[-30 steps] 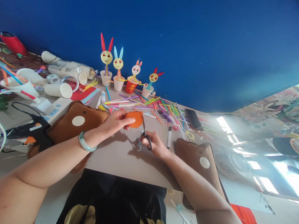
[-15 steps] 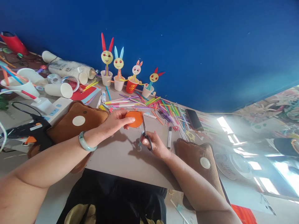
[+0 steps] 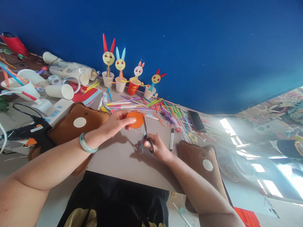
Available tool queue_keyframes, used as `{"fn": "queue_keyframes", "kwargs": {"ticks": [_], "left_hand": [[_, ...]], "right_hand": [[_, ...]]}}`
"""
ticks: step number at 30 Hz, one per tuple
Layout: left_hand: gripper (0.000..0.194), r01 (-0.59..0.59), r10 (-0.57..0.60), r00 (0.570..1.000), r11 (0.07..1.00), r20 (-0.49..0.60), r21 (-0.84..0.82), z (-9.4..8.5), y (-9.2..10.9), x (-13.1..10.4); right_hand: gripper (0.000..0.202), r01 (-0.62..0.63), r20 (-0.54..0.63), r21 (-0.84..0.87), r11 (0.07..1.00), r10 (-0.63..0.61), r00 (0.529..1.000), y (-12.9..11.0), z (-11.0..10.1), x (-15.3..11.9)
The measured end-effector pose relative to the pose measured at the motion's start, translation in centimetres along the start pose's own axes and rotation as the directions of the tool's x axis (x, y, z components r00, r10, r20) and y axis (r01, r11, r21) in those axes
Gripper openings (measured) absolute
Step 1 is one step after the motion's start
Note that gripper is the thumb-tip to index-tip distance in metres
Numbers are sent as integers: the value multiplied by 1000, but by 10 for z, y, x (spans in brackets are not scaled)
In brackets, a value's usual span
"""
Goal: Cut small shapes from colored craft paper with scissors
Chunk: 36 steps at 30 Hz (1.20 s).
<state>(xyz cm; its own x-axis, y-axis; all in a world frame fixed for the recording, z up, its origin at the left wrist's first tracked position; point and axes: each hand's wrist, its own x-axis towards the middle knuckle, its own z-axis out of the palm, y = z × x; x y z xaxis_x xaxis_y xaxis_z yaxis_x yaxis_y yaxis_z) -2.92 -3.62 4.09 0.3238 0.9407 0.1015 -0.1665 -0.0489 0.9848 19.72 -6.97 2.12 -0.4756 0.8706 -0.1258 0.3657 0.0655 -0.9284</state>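
Pinches orange disc (image 3: pixel 138 117) ctr frame btwn thumb & fingers of L hand (image 3: pixel 118 123); grips scissors (image 3: pixel 147 137) close by it in curled fingers of R hand (image 3: pixel 159 148).

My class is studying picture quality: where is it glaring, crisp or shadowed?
Head view, right side: glare and haze wash out the right end of the coloured sticks; head view, centre: the orange disc looks crisp; head view, nearer: dark shadows on the table beside the right hand.
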Motion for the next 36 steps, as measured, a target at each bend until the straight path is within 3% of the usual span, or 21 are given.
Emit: {"fn": "queue_keyframes", "kwargs": {"ticks": [21,36], "left_hand": [[21,53,-53,996,999,-65,-4,-1,3,0],[22,36,-34,998,999,-54,20,-2,3,0]], "right_hand": [[70,-14,-5,-10,1000,14,1000,-2,1,0],[71,-6,-1,-38,999,6,1000,0,1,0]]}}
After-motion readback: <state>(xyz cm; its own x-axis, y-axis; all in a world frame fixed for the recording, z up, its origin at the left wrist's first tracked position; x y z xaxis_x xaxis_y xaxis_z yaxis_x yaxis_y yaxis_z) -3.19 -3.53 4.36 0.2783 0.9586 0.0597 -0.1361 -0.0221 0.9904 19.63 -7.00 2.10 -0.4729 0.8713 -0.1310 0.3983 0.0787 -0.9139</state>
